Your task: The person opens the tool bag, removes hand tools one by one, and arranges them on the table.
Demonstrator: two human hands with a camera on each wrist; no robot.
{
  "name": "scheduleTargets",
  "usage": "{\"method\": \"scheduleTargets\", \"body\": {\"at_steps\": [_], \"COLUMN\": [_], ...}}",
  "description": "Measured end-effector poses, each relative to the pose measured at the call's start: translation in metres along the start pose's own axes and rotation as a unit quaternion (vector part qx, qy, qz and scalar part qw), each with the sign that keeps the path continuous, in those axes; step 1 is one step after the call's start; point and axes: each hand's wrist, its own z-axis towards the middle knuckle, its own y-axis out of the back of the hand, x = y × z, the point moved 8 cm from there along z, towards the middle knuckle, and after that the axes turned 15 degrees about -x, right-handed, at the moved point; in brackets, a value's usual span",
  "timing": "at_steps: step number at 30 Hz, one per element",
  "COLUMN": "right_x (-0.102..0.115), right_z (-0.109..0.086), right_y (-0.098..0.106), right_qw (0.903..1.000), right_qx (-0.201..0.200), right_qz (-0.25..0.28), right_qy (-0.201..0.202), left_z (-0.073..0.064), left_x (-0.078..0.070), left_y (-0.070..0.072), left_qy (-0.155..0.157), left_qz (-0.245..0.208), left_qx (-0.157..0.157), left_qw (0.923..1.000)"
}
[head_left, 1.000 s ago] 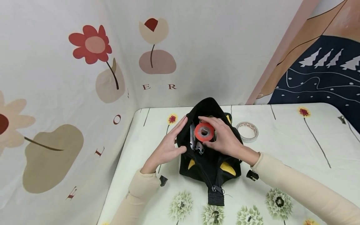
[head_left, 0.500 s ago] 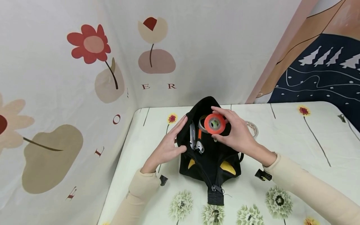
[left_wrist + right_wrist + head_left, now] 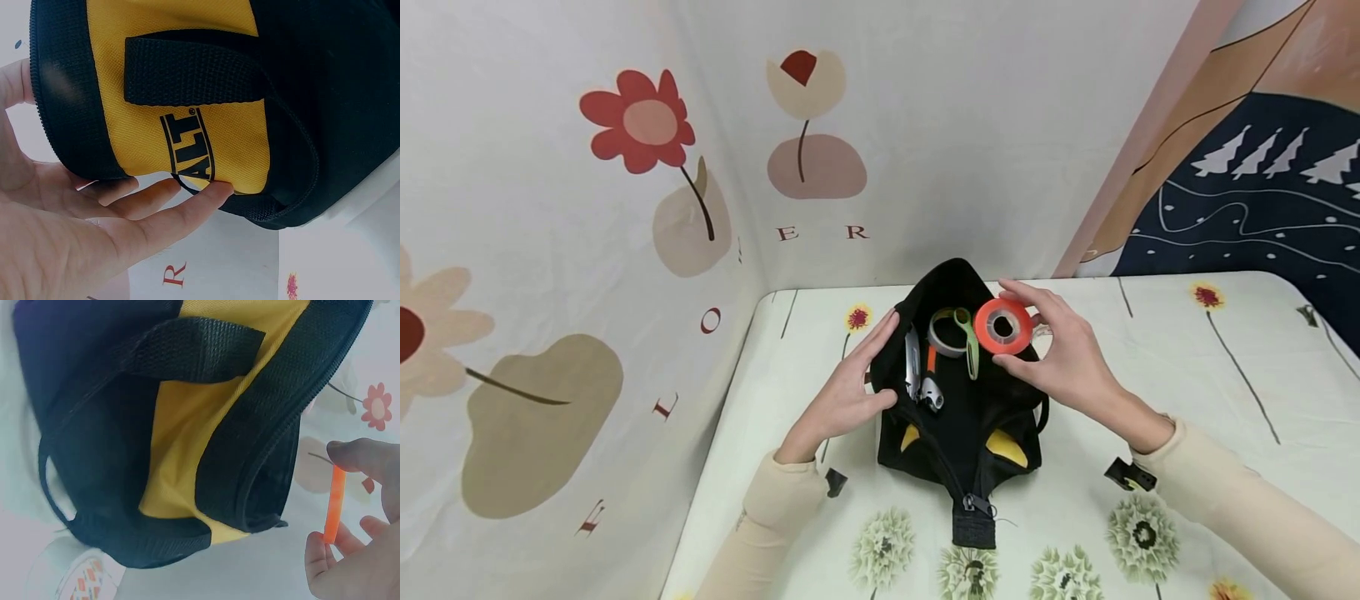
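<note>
My right hand (image 3: pixel 1063 350) pinches a red roll of tape (image 3: pixel 1003 326) by its rim, over the right edge of a black and yellow tool bag (image 3: pixel 958 450). In the right wrist view that tape (image 3: pixel 335 503) shows edge-on between thumb and fingers, outside the bag's zipped edge. Spread fingers of my left hand (image 3: pixel 846 392) rest along the bag's left side, the thumb near its front rim. Inside the bag lie a grey tape roll (image 3: pixel 936 337), green-handled scissors (image 3: pixel 972 354), a silver utility knife (image 3: pixel 913 362) and a tool with an orange handle (image 3: pixel 932 358) and silver head.
Another roll of tape (image 3: pixel 87 581) sits on the table right of the bag, mostly behind my right hand in the head view. The table wears a flower-printed white cloth (image 3: pixel 1150 350). Printed fabric walls (image 3: pixel 985 167) rise behind and at the left.
My right hand has lifted the red tape roll from inside the bag and carried it rightward to the bag's right edge, exposing the scissors and grey tape. The left hand stays put.
</note>
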Motion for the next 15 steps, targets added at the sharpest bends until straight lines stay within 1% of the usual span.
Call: {"method": "scheduleTargets", "body": {"at_steps": [8, 15], "right_x": [-0.012, -0.023], "right_z": [-0.003, -0.005], "right_y": [0.009, 0.024], "right_qw": [0.9995, 0.9980], "right_qx": [0.002, -0.012], "right_qz": [-0.016, -0.037], "right_qy": [-0.027, -0.050], "left_z": [0.000, 0.000], "left_x": [0.000, -0.001], "left_y": [0.000, -0.001], "left_qy": [-0.003, -0.005], "left_qz": [-0.001, 0.002], "left_qx": [-0.003, -0.006], "left_qw": [1.0000, 1.0000]}}
